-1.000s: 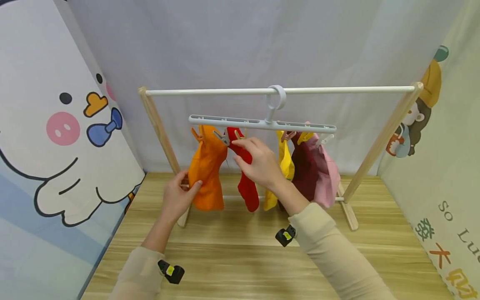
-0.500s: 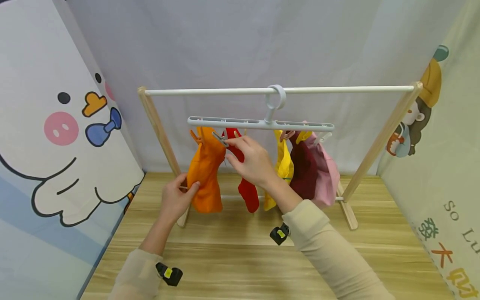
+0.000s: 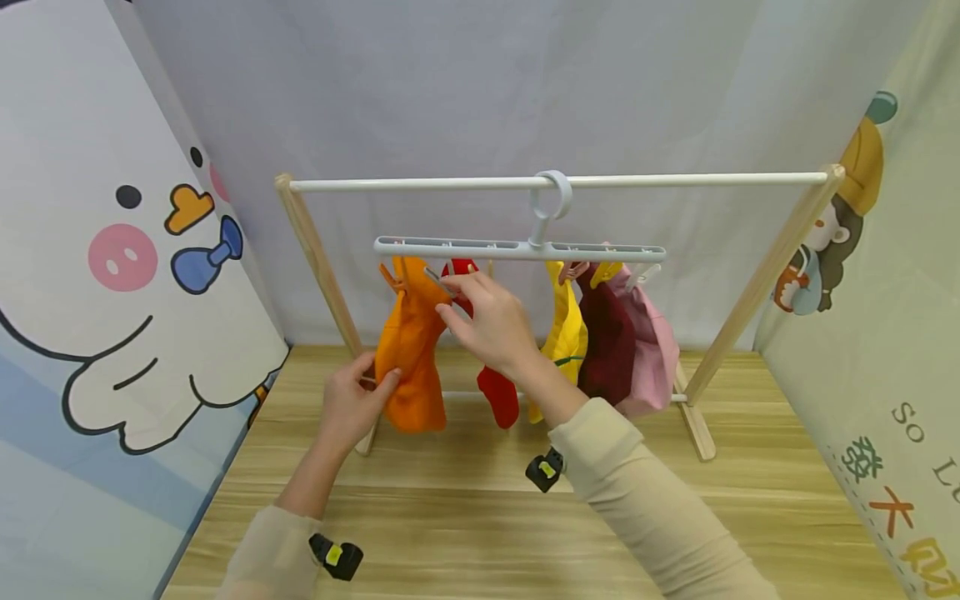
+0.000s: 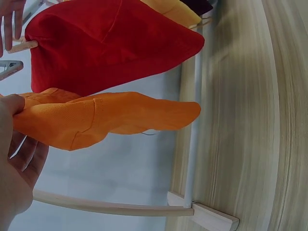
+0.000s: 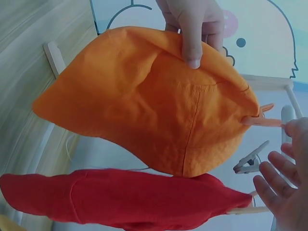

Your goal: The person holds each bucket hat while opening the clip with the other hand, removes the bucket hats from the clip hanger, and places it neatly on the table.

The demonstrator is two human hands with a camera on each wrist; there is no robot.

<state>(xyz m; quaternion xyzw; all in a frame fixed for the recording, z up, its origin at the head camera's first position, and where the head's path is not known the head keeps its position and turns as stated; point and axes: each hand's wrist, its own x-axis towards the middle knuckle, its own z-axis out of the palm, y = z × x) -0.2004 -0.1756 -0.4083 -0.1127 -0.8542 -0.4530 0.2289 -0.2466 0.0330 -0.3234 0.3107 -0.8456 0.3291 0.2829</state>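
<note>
An orange bucket hat hangs from the left end of a light grey clip hanger, caught by an orange clothespin. My left hand pinches the hat's left edge, thumb in front and fingers behind. Close to the hanger's underside, my right hand reaches across with loosely bent fingers. In the right wrist view its thumb tip is by the orange clothespin's end; whether they touch I cannot tell. An unused grey clothespin hangs beside the fingers. A red hat hangs next to the orange one, partly hidden by my right hand.
Further right hang a yellow hat, a dark maroon one and a pink one. The hanger hooks over the white rod of a wooden-legged rack on a wood-grain table. Printed curtains stand at both sides.
My right hand has moved left, from in front of the red hat toward the orange hat's top. My left hand keeps its hold, and the orange hat has shifted slightly down.
</note>
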